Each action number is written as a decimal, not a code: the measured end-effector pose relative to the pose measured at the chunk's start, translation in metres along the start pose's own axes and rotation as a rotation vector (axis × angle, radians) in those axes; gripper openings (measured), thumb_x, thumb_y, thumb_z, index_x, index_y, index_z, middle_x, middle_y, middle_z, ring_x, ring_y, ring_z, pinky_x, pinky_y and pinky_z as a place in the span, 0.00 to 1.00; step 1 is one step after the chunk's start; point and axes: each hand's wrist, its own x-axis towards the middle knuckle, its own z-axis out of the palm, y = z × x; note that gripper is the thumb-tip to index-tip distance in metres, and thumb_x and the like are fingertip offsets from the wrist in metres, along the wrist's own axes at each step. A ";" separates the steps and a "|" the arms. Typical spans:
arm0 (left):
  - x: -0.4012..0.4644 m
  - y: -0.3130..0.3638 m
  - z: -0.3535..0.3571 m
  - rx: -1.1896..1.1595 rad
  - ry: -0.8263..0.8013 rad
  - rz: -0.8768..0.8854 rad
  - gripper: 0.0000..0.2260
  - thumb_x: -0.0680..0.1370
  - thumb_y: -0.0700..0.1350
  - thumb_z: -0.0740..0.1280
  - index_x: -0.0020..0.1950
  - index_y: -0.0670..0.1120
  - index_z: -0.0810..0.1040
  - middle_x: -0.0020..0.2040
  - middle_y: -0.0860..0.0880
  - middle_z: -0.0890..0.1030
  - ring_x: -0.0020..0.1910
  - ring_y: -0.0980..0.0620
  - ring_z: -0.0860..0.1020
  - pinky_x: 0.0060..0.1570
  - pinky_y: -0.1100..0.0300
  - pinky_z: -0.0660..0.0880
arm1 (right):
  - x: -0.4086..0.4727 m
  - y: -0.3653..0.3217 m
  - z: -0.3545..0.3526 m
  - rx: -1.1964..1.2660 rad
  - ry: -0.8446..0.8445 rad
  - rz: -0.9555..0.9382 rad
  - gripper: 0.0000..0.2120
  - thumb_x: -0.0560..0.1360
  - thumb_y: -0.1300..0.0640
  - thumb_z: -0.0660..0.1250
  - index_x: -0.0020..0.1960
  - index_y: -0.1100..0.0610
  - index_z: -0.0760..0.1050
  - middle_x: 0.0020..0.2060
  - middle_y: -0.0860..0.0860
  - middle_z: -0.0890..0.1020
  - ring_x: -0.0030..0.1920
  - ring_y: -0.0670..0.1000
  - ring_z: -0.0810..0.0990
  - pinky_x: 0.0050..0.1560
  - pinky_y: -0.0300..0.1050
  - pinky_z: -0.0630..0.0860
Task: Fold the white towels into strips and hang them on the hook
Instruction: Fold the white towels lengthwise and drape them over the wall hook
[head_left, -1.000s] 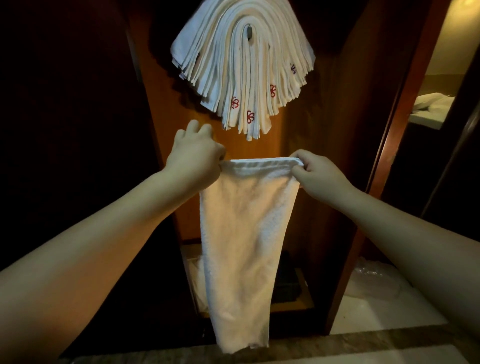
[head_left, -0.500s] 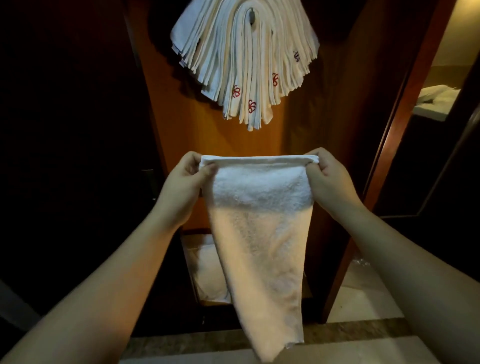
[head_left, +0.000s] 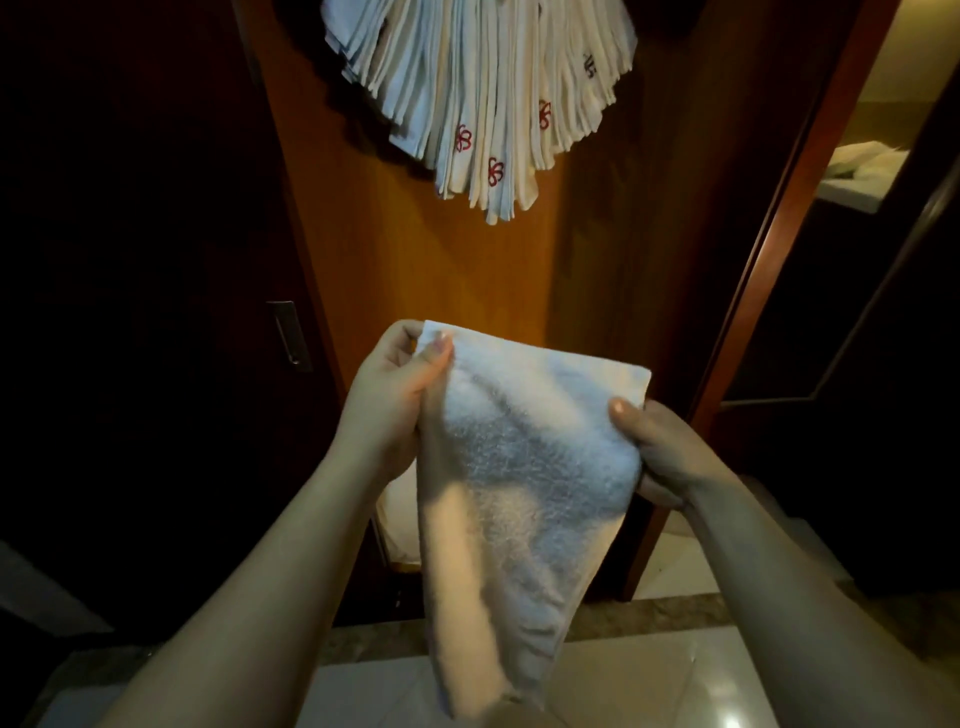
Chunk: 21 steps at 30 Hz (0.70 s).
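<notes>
Head view: one white terry towel, nubby, tapering downward, held w/ two hands. Left hand pinches top-left corner; right hand grips right edge lower down. Above, fan of folded white strips, too many to count, three red flower logos, against wood panel.

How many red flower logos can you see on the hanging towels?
3 red flower logos: one left, one lower middle, one right on the hanging white folded towels. Folds may hide more.
</notes>
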 end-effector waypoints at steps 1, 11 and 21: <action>-0.003 -0.001 -0.002 0.032 -0.008 -0.002 0.05 0.81 0.41 0.65 0.46 0.45 0.75 0.35 0.51 0.82 0.32 0.54 0.80 0.32 0.59 0.78 | -0.003 0.003 0.000 -0.021 -0.003 0.049 0.39 0.63 0.47 0.83 0.68 0.63 0.75 0.62 0.63 0.80 0.62 0.62 0.81 0.54 0.53 0.81; -0.038 -0.025 -0.038 0.292 -0.153 -0.182 0.18 0.65 0.58 0.77 0.52 0.53 0.87 0.51 0.46 0.87 0.53 0.47 0.85 0.60 0.46 0.79 | -0.007 0.015 0.022 0.001 0.105 0.029 0.10 0.71 0.52 0.73 0.51 0.54 0.86 0.51 0.55 0.85 0.54 0.53 0.84 0.51 0.45 0.81; -0.067 -0.059 -0.007 0.283 0.321 -0.208 0.06 0.75 0.58 0.69 0.48 0.63 0.85 0.46 0.56 0.87 0.50 0.54 0.84 0.57 0.44 0.79 | -0.022 0.051 0.062 -0.295 0.435 0.029 0.12 0.80 0.43 0.65 0.51 0.50 0.82 0.45 0.48 0.87 0.47 0.51 0.87 0.51 0.53 0.80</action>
